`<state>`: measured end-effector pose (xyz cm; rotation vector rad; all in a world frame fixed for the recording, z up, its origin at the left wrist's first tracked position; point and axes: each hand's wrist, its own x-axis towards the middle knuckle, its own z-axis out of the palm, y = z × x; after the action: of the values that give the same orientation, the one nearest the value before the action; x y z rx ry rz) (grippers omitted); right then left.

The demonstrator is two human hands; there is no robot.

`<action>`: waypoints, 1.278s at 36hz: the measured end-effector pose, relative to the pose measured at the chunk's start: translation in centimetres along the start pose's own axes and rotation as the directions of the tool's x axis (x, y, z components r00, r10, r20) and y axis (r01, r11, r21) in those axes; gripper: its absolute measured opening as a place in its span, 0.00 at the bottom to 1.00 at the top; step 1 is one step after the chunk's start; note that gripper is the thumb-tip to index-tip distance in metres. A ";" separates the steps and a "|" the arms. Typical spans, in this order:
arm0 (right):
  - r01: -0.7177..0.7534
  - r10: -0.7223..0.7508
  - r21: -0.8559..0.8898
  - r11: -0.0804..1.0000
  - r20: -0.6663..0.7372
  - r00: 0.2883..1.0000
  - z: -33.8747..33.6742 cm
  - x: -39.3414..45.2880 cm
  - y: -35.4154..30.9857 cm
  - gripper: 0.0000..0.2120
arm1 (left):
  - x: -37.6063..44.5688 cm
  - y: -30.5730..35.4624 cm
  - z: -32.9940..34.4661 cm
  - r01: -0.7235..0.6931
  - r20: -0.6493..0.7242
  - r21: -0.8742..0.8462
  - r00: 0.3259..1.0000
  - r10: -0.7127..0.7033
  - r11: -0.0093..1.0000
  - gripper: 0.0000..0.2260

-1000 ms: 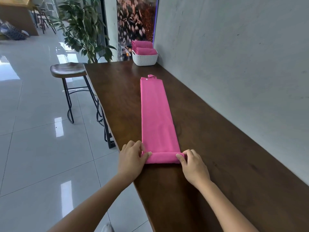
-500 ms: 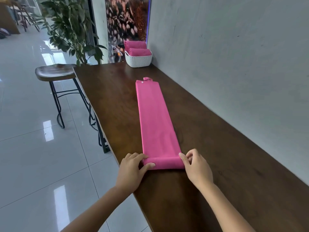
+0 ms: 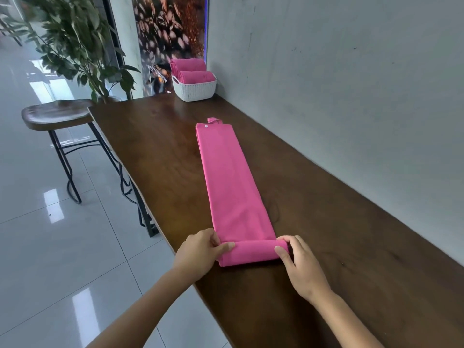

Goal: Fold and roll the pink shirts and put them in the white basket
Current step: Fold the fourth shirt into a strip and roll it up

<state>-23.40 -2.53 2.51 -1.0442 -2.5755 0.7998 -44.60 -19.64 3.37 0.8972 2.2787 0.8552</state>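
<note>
Both hands are working the near end of the shirt (image 3: 232,187), which is lying as a long narrow strip on the table (image 3: 155,156). The left hand (image 3: 200,252) is pinching the left end of the small roll (image 3: 251,252) there, thumb lying across the top, fingers curling behind. The right hand (image 3: 298,264) is gripping the roll's right end, thumb in front, fingers wrapping over it. Beyond the roll, the shirt is stretching flat away from the person, a small loop and a white button showing at its far end. Farther along from the shirt, the basket (image 3: 194,90) is sitting on the table's far end by the wall, holding two rolled pink shirts (image 3: 193,72). Left of the shirt, off the table, a stool (image 3: 55,114) is standing, a plant (image 3: 75,43) behind it.
</note>
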 end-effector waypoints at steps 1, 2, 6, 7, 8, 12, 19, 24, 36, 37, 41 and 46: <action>-0.023 0.023 0.000 1.000 0.011 1.000 0.0 0.3 -0.2 0.23 | 0.1 0.0 -0.1 -0.007 -0.009 0.054 1.000 0.008 0.998 0.22; -0.048 0.048 0.001 0.999 0.021 0.999 0.0 0.7 -0.3 0.23 | 0.1 0.0 -0.2 -0.021 -0.034 0.107 0.999 0.025 0.994 0.21; -0.143 0.143 -0.001 0.990 0.072 0.987 -0.4 2.5 -1.1 0.23 | 0.3 -0.5 -0.1 -0.184 -0.174 0.182 0.961 0.216 0.966 0.17; -0.160 0.160 -0.009 0.987 0.094 0.983 -0.5 2.9 -1.3 0.22 | 0.3 -0.8 0.0 -0.244 -0.191 0.170 0.942 0.275 0.955 0.14; -0.178 0.178 -0.014 0.984 0.114 0.977 -0.6 3.3 -1.5 0.22 | 0.4 -1.1 0.1 -0.299 -0.198 0.159 0.924 0.328 0.941 0.11; -0.249 0.257 -0.065 0.966 0.155 0.954 -1.1 4.7 -2.2 0.25 | 0.4 -2.0 0.3 -0.425 -0.178 0.177 0.873 0.454 0.888 0.14; -0.334 0.339 -0.104 0.937 0.028 0.940 -0.3 6.3 -2.5 0.26 | 0.7 -2.3 0.1 -0.405 -0.114 0.221 0.892 0.436 0.887 0.25; -0.294 0.280 -0.103 0.950 -0.130 0.951 0.6 6.6 -3.2 0.22 | 1.6 -1.5 -0.7 -0.341 -0.083 0.154 0.931 0.356 0.927 0.25; -0.012 -0.003 -0.102 0.995 -0.147 0.989 2.5 3.1 -4.7 0.20 | 3.6 -2.4 -3.8 -0.154 -0.045 0.001 0.987 0.154 0.988 0.13; -0.005 -0.010 -0.112 0.994 -0.136 0.991 2.9 2.5 -4.9 0.24 | 3.6 -2.6 -4.1 -0.137 -0.037 -0.015 0.990 0.136 0.990 0.13; 0.040 -0.052 -0.094 0.995 -0.131 0.990 4.3 1.1 -5.7 0.29 | 3.0 -3.7 -4.6 -0.107 -0.036 -0.047 0.994 0.105 0.993 0.11; 0.013 -0.025 -0.097 0.995 -0.122 0.992 5.2 0.7 -6.3 0.30 | 2.0 -4.7 -4.2 -0.178 -0.194 0.107 0.961 0.196 0.978 0.11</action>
<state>-29.64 -7.84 1.94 -1.0594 -2.5373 0.5921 -50.54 -22.40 2.23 1.1260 2.4518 0.9728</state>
